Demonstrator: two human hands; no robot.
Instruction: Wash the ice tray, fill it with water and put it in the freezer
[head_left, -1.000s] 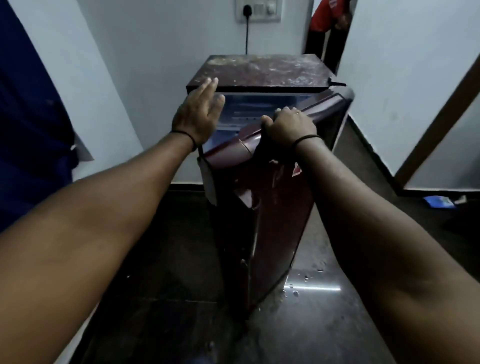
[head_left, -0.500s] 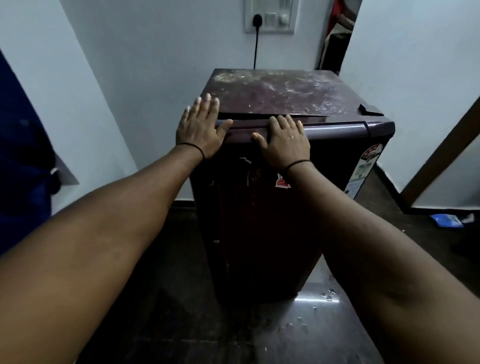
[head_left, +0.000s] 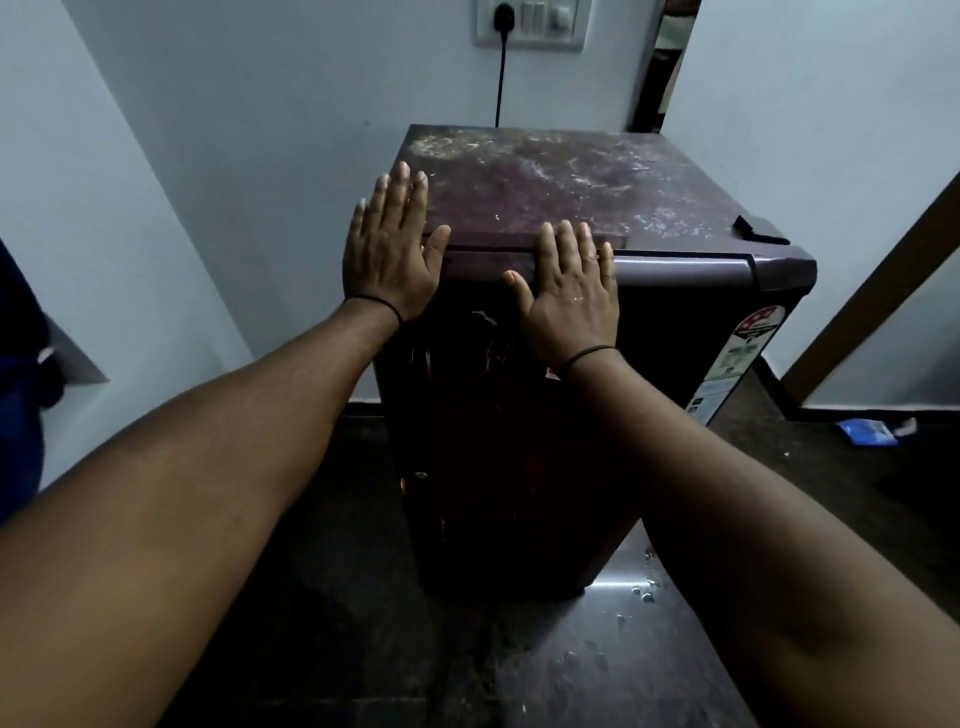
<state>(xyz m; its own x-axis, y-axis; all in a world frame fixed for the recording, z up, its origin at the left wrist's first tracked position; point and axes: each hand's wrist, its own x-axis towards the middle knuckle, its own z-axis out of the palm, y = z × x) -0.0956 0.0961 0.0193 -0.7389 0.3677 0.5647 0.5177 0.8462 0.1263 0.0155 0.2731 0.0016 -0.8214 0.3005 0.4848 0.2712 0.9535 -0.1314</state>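
Observation:
A small maroon fridge (head_left: 571, 176) stands against the wall with its door (head_left: 519, 441) closed. My left hand (head_left: 389, 254) lies flat with straight fingers on the top left corner of the fridge. My right hand (head_left: 569, 291) presses flat against the upper edge of the door, fingers straight and reaching over the top rim. Neither hand holds anything. The ice tray is not in view.
A black cable runs from the wall socket (head_left: 527, 23) down behind the fridge. Water drops (head_left: 641, 587) lie on the dark floor at the fridge's right foot. A blue packet (head_left: 867, 431) lies on the floor to the right. Dark blue cloth (head_left: 18, 415) hangs at the left edge.
The fridge door swung from open to closed. My right hand went from gripping the door's top edge to lying flat against it. My left hand stayed on the top corner.

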